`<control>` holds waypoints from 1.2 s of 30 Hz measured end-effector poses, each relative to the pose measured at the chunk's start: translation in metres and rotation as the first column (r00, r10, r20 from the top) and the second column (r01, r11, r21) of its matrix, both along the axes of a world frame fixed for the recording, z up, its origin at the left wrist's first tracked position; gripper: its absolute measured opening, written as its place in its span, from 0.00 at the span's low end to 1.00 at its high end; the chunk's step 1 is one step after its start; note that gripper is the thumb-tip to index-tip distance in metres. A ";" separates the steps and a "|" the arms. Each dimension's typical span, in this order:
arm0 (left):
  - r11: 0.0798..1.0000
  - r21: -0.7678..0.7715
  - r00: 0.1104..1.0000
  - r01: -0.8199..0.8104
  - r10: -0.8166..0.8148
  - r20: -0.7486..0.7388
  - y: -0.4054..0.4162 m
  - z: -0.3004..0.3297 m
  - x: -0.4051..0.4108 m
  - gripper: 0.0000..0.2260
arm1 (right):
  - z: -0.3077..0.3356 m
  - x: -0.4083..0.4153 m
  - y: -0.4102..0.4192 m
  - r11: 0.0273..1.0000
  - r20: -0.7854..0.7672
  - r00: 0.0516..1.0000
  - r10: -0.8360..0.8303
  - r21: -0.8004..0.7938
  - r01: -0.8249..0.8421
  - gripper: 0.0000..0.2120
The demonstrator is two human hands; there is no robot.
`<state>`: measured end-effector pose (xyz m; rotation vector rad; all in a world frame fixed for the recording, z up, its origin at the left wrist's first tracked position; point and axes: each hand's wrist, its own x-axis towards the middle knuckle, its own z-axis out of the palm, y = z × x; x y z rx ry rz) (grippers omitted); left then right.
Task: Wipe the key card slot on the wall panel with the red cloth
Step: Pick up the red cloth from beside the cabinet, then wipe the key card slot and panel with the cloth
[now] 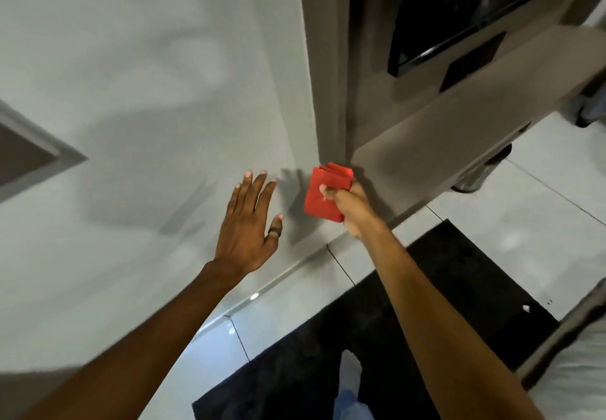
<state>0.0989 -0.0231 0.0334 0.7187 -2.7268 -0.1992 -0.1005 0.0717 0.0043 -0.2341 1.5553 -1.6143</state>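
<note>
My right hand (352, 209) grips a folded red cloth (323, 195), held up in front of the lower grey wall near a corner. My left hand (249, 226) is raised beside it, to the left, fingers spread and holding nothing, with a dark ring on the thumb. No key card slot shows near either hand. A grey framed panel edge (36, 154) juts in at the far left of the wall.
A grey wall (147, 75) fills the left. To the right stands a beige cabinet (459, 118) with a black screen (459, 9) above it. A black mat (410, 321) lies on glossy floor tiles, and a bed edge (577, 370) is at bottom right.
</note>
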 end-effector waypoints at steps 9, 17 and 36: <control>0.911 -0.373 0.939 -0.177 0.042 -0.342 -0.058 0.110 0.185 0.29 | 0.140 0.226 -0.074 0.909 0.194 0.974 0.113 -0.417 -0.023 0.24; 0.720 -0.466 0.782 -0.514 0.170 -0.599 -0.122 0.184 0.390 0.30 | 0.232 0.421 -0.153 0.704 -0.609 0.678 -0.412 -0.685 -0.187 0.31; 0.514 -0.602 0.764 -0.611 0.182 -0.620 -0.227 0.206 0.499 0.25 | 0.201 0.496 -0.260 0.786 -0.810 -0.077 -0.582 -0.536 -0.308 0.29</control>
